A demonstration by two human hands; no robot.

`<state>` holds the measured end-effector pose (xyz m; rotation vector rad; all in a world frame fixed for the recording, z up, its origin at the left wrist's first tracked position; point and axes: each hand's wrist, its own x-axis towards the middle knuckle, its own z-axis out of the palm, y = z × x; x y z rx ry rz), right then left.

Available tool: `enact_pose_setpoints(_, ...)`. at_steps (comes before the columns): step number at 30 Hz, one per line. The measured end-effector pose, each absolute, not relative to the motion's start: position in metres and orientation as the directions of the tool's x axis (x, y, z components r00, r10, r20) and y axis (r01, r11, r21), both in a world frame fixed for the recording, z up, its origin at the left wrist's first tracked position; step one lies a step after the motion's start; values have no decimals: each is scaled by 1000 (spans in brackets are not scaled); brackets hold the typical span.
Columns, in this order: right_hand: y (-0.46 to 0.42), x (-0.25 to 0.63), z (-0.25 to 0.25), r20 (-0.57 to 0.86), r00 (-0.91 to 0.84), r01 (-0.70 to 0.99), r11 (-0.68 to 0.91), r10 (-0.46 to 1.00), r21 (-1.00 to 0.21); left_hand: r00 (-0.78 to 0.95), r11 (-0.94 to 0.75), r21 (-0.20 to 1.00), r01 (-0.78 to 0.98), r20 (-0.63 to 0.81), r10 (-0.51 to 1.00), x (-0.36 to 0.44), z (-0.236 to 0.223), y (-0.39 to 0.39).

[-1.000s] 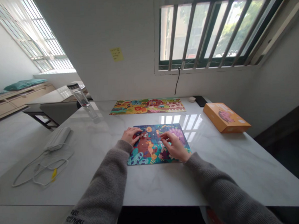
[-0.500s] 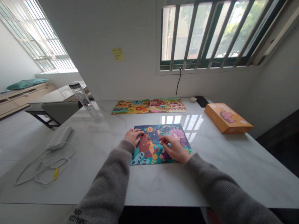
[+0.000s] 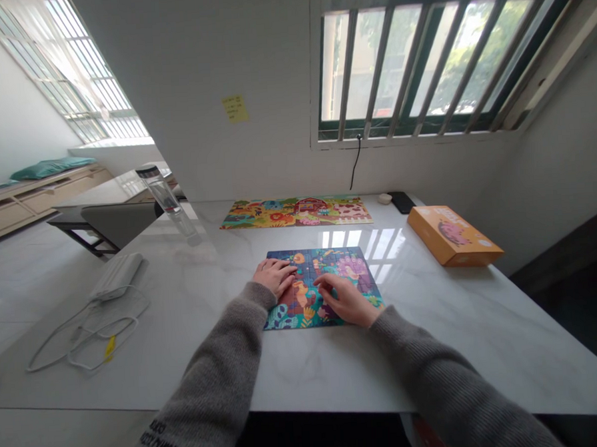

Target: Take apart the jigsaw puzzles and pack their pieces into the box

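A colourful jigsaw puzzle (image 3: 308,310) with animals and plants lies flat on the white marble-patterned table. My left hand (image 3: 276,275) rests on its left part, fingers stretched out and lying flat. Over the middle and right part is my right hand (image 3: 345,297), with its fingers bent in and the index fingertip and thumb close together at the puzzle's surface. Whether a small piece sits between those fingertips is hidden. Both hands cover parts of the picture.
A long farm-animal puzzle (image 3: 298,212) lies by the wall. An orange box (image 3: 452,235) sits at right, near a black phone (image 3: 402,203) and a small white object (image 3: 384,198). At left are a clear bottle (image 3: 166,197) and a white power strip (image 3: 116,276) with its cord.
My left hand has slid right, further onto the puzzle, and its fingers now lie flatter. My right hand has shifted slightly left, with its fingertips drawn closer together.
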<state>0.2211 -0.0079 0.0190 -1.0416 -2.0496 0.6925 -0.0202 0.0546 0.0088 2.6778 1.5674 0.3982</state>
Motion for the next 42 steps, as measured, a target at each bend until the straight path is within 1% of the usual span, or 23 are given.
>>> enact_pose_setpoints(3,-8,221,20,357,-418,459,533,836,-711,470,-499,112,859,213,857,-22,9,55)
enact_pose_setpoints(10,-9,222,22,353,-430,473,540,831,-696,483,-512,104,853,217,848,-20,8,53)
enact_pose_setpoints(16,-10,221,22,341,-434,475,534,834,-699,477,-489,48,871,157,865,-11,7,48)
enact_pose_setpoints(20,-9,221,21,337,-446,478,539,829,-694,463,-471,38,881,131,877,-10,5,46)
enact_pose_setpoints(24,-12,224,24,354,-460,491,566,814,-662,465,-474,57,879,122,877,-13,1,37)
enact_pose_setpoints(27,-18,234,27,386,-484,517,613,785,-598,492,-509,87,857,163,856,-21,-3,21)
enact_pose_setpoints(30,-30,250,28,387,-493,580,626,779,-521,507,-536,124,835,207,837,-35,-6,-3)
enact_pose_setpoints(36,-64,288,20,300,-458,745,545,837,-385,526,-577,197,793,258,811,-69,-10,-47)
enact_pose_setpoints(39,-78,305,14,276,-442,776,518,853,-360,510,-587,247,771,313,801,-78,-12,-57)
enact_pose_setpoints(42,-86,320,9,287,-399,799,484,871,-357,457,-557,252,791,360,813,-84,-16,-59)
